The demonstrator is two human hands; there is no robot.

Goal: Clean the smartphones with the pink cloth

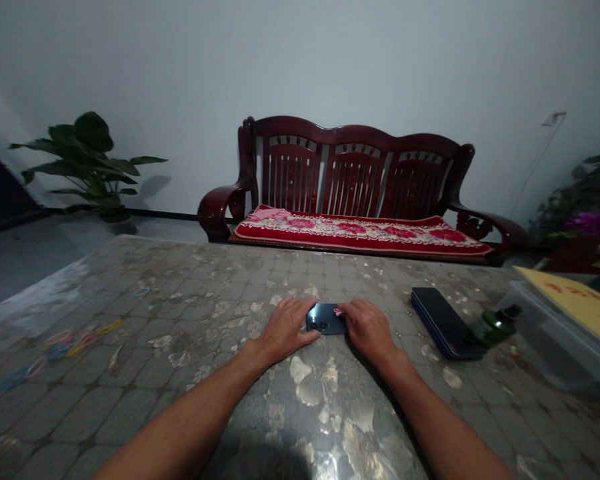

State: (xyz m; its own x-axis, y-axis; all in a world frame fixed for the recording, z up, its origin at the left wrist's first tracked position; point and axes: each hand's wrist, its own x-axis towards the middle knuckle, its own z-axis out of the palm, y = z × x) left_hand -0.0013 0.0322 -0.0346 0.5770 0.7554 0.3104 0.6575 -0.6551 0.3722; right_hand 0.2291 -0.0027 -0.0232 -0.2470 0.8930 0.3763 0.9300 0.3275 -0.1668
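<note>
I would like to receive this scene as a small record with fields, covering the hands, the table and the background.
Left hand: grips one end of a shiny phone
Right hand: at the other end, small pink item at its fingertips, kind unclear
Table left: coloured bands
Table right: dark flat device, green bottle, clear box, yellow sheet or cover on top
Background: wooden bench, red patterned cushion, potted plant
</note>
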